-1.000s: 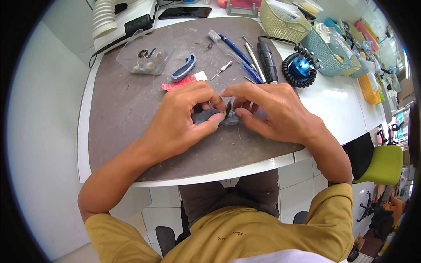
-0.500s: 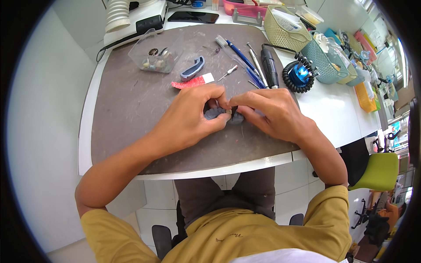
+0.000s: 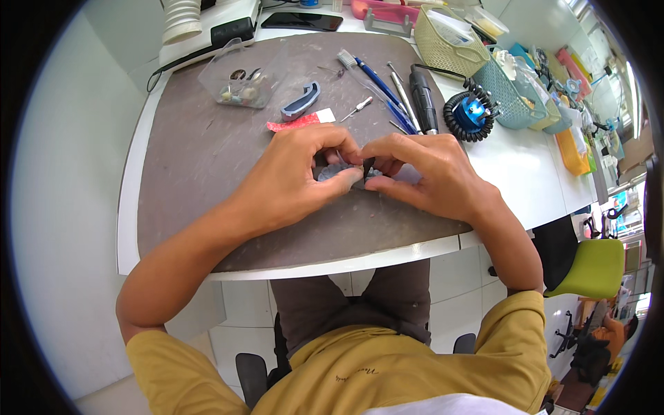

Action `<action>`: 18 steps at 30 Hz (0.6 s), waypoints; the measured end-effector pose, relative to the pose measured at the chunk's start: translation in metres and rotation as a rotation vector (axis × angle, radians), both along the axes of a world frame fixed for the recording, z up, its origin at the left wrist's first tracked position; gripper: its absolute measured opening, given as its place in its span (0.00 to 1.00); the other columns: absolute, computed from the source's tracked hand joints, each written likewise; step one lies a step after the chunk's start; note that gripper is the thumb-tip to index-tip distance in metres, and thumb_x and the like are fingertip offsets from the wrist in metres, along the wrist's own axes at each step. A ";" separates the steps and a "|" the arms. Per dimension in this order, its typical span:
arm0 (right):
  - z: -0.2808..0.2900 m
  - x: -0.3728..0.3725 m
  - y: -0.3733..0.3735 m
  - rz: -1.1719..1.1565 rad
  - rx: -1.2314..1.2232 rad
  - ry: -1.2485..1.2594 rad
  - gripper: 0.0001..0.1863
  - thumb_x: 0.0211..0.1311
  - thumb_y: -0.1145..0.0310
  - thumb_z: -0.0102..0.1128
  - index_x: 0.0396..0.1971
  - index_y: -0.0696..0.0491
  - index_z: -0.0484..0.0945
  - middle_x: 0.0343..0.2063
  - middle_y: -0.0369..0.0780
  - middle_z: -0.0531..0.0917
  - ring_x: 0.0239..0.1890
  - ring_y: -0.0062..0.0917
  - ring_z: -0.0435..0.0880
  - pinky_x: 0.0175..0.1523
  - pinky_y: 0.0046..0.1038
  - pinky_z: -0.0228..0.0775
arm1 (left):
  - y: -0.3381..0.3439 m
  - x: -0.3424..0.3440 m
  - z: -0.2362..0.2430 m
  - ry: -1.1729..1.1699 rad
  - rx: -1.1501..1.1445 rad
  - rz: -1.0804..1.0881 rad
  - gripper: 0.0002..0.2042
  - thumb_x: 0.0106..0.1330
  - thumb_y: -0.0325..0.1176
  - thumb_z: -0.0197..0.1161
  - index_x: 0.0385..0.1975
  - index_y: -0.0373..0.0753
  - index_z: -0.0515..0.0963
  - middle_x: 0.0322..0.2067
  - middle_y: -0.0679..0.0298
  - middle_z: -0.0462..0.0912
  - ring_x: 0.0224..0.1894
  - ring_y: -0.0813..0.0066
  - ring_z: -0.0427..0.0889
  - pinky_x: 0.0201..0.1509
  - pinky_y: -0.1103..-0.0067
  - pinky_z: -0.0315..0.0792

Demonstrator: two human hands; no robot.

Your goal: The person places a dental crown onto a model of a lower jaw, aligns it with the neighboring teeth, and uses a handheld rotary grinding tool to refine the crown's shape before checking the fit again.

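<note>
Both hands meet over the near middle of the brown work mat. My left hand is closed on a grey dental model, thumb in front and fingers behind. From the other side my right hand pinches, its thumb and index finger closed at the model's right part. A small dark piece shows between the fingertips of the two hands; its kind I cannot make out. Fingers hide most of the model. Just beyond the left hand lie a red and white strip and a blue-grey curved piece.
A clear box of small parts stands back left. A toothbrush, blue pens, a small-tipped tool and a black handpiece with coiled cord lie beyond the hands. Baskets line the right; a phone lies behind.
My right fingers have shifted slightly at the model, the thumb now lower and more in front. The whole view has moved a little; the things on the mat keep their places.
</note>
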State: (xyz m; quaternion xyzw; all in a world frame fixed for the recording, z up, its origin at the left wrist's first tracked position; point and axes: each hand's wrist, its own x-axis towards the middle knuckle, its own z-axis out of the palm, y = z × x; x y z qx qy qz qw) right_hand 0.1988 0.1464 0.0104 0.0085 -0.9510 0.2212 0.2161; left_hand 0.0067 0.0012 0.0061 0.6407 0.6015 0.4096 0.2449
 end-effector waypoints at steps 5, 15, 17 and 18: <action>-0.002 0.001 -0.001 -0.021 0.006 -0.014 0.18 0.57 0.67 0.76 0.46 0.50 0.81 0.27 0.37 0.86 0.30 0.31 0.88 0.37 0.30 0.79 | 0.002 0.000 -0.006 0.011 0.004 0.000 0.05 0.61 0.28 0.68 0.35 0.36 0.83 0.29 0.70 0.81 0.30 0.82 0.71 0.36 0.81 0.64; -0.006 0.000 0.006 0.019 0.050 0.039 0.15 0.62 0.74 0.68 0.48 0.50 0.80 0.29 0.40 0.86 0.28 0.37 0.86 0.31 0.33 0.77 | 0.005 -0.004 -0.006 0.029 -0.001 -0.067 0.06 0.60 0.28 0.69 0.35 0.36 0.82 0.30 0.69 0.81 0.30 0.82 0.70 0.35 0.81 0.65; -0.008 0.000 0.006 0.012 0.048 0.038 0.15 0.62 0.74 0.67 0.49 0.49 0.80 0.29 0.42 0.86 0.26 0.41 0.85 0.29 0.36 0.76 | 0.006 -0.002 -0.011 -0.012 0.072 -0.029 0.07 0.59 0.28 0.70 0.36 0.37 0.83 0.30 0.69 0.81 0.30 0.81 0.71 0.35 0.81 0.66; -0.009 -0.001 0.006 0.032 0.046 0.078 0.15 0.61 0.75 0.67 0.48 0.49 0.80 0.29 0.42 0.86 0.26 0.40 0.84 0.29 0.36 0.76 | 0.005 -0.002 -0.011 -0.016 0.069 -0.032 0.07 0.59 0.28 0.70 0.36 0.37 0.83 0.30 0.69 0.81 0.30 0.81 0.71 0.35 0.81 0.66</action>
